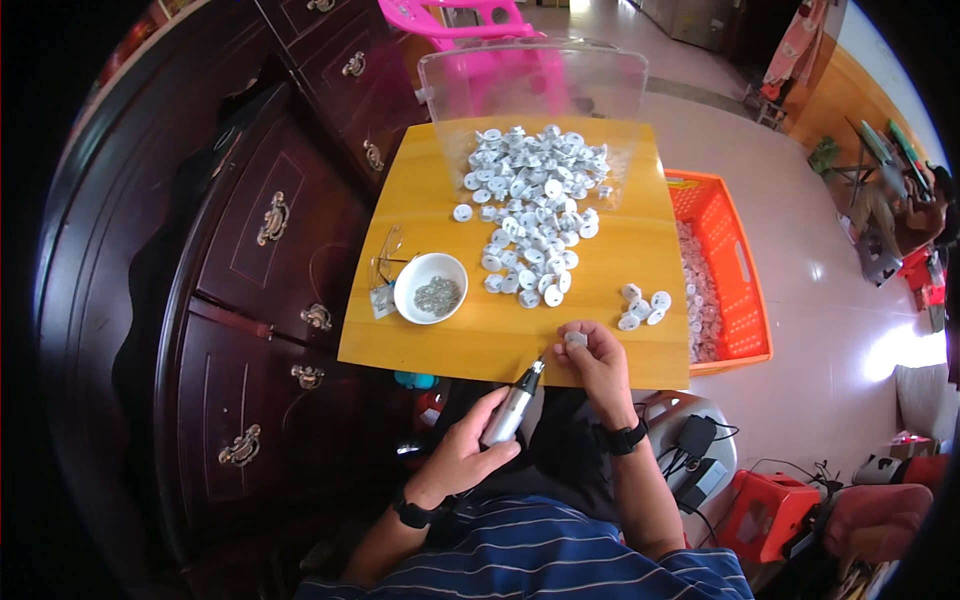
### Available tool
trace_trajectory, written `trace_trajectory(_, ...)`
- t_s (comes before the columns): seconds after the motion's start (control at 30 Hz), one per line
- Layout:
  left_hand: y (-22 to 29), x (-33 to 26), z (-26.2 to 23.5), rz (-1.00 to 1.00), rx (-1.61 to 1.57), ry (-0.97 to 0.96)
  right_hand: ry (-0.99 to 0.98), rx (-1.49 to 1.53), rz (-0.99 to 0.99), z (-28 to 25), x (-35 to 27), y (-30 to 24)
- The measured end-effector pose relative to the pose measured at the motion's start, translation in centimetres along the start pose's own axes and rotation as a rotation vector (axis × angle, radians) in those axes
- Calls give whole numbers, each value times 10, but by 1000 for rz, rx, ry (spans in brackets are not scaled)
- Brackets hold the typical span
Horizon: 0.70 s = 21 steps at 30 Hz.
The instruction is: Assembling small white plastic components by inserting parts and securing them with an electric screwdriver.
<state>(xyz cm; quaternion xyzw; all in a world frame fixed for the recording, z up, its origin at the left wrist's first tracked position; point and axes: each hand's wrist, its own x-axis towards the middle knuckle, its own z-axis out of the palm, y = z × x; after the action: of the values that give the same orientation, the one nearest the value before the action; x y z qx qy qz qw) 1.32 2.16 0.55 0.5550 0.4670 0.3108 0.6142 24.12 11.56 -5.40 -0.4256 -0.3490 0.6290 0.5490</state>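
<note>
A dark wooden cabinet (250, 330) with ornate metal handles stands along the left, and the yellow table (375, 345) begins just beside it. Near the table's left edge lie wire-framed glasses (388, 258), and below them a small pale packet (383, 301) with printed marks too tiny to make out. The packet sits just beside a white bowl (402, 292), plain on its visible outside, which holds small silvery metal pieces (437, 296).

The left hand (465, 452), a black band (412, 512) at its wrist, is wrapped around a silver-and-black handheld tool (509, 414), the metal tip slanting up toward the right hand. A heap of round white parts (535, 215) spreads over the middle of the table; several faces carry dark marks, too small to tell whether they are writing. The heap's far portion lies within the outline of a clear plastic bin (620, 75), and a pink chair (440, 22) stands beyond.

The right hand (602, 372) pinches one pale round piece (576, 340) between thumb and fingers over the table's near edge; whether the tool's tip touches it, I cannot tell. Farther right, a few loose parts (640, 308) lie grouped. Beside the table, an orange crate (738, 262) with a yellow strip (694, 182) along its far rim, markings unreadable, holds many more pale parts (706, 322).
</note>
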Motion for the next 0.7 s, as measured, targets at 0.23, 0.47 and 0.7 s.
trace_trajectory(0.23, -19, -18, -5, -37, -24, 12, 213, -410, -251, -49, -29, 0)
trace_trajectory(0.47, -10, -8, -1, 70, 77, -26, 346, -712, -388, -67, -32, -32)
trace_trajectory(0.7, -17, -16, 0, 79, 73, -19, 484, -671, -545, -59, -34, -40)
